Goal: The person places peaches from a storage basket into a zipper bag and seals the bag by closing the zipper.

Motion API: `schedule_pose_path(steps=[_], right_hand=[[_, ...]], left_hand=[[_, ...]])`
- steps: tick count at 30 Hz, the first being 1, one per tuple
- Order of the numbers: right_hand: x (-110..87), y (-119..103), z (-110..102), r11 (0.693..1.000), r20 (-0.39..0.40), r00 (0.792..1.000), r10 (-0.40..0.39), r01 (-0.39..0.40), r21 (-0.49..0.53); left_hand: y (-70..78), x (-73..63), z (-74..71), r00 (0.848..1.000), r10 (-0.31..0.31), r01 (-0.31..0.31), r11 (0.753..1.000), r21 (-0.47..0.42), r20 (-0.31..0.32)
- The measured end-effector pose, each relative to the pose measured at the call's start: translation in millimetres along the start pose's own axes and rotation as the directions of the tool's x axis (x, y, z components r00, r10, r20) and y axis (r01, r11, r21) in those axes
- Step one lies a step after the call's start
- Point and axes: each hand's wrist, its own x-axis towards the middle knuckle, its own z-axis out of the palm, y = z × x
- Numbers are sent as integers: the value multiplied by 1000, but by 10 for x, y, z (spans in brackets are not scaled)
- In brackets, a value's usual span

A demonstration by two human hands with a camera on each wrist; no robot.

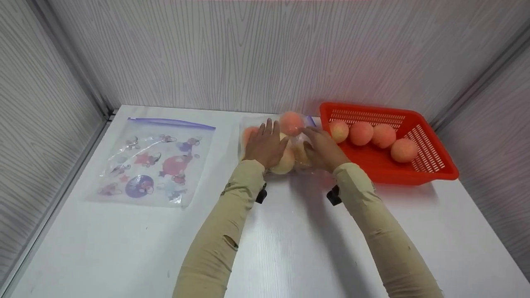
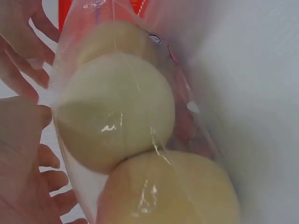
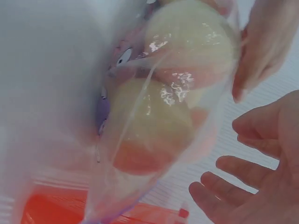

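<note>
A clear zip bag (image 1: 304,145) with several peaches (image 1: 291,123) inside lies on the table near the back wall. Over its left part my left hand (image 1: 265,145) rests with fingers extended and spread. At the bag's right side is my right hand (image 1: 325,149), its fingers apart and loosely bent, fingertips at the plastic. Both wrist views show the film stretched over pale, pinkish peaches (image 2: 119,107). Cartoon prints (image 3: 124,56) show on the bag's side in the right wrist view. The purple zip edge (image 1: 311,121) points toward the basket.
A red plastic basket (image 1: 397,176) stands right of the bag, close to my right hand, with several peaches (image 1: 361,133) along its back and right. A flat zip bag (image 1: 174,163) with cartoon prints lies on the left of the white table (image 1: 281,248). Wood-grain panels (image 1: 207,54) enclose the table.
</note>
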Motion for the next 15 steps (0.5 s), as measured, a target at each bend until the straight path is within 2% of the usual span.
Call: schedule_pose_path(steps=[3, 6, 8, 11, 15], right_hand=[[-60, -4, -84, 997, -36, 999, 33, -30, 78], [-135, 7, -148, 991, -58, 997, 50, -43, 128], [-181, 22, -180, 986, -88, 995, 44, -29, 166], [-259, 66, -198, 978, -138, 990, 14, 15, 207], [-385, 123, -154, 973, -203, 979, -34, 79, 218]], left_hand=[[-119, -64, -55, 999, 8, -9, 1000, -12, -42], [-295, -186, -137, 993, 5, -5, 1000, 0, -118], [-441, -297, -203, 986, -3, 4, 1000, 6, -165], [-694, -481, -262, 969, 8, 7, 998, 61, -247], [-1039, -724, -210, 949, 14, 30, 991, 133, -315]])
